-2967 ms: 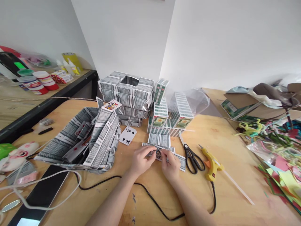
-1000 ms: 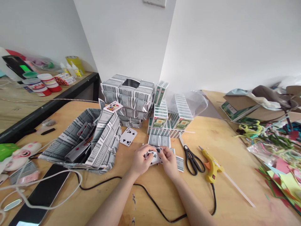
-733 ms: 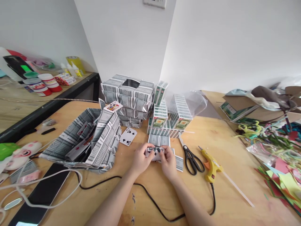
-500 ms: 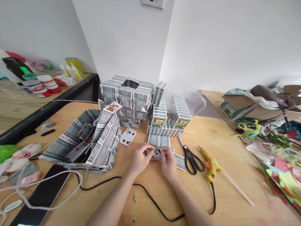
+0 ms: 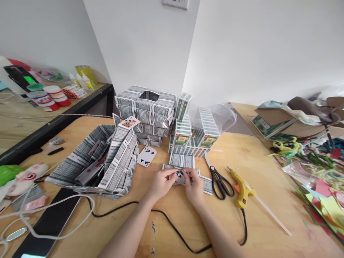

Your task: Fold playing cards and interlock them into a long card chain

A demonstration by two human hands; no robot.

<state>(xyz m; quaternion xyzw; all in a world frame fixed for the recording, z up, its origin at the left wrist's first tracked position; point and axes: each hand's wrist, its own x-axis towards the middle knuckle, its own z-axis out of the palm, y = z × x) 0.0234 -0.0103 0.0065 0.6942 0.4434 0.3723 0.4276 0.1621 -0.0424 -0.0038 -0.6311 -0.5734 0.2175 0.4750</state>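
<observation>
Between my two hands is a playing card whose club-marked face shows and whose far edge looks bent. My left hand pinches its left side, and my right hand pinches the right. Card pieces with grey patterned backs lie flat just beyond my fingers, among them a pair of cards and a strip beside my right hand. Left of them a club card rests face up. My fingers partly cover the held card.
An open box woven from cards stands left, and a lidded card box behind. Boxed decks are stacked at the back. Scissors and a yellow glue gun lie right; its black cable crosses near my forearms.
My fingertips have shifted slightly along the held card and its far edge. A patterned strip now shows more behind my left fingers. The other things stay in place.
</observation>
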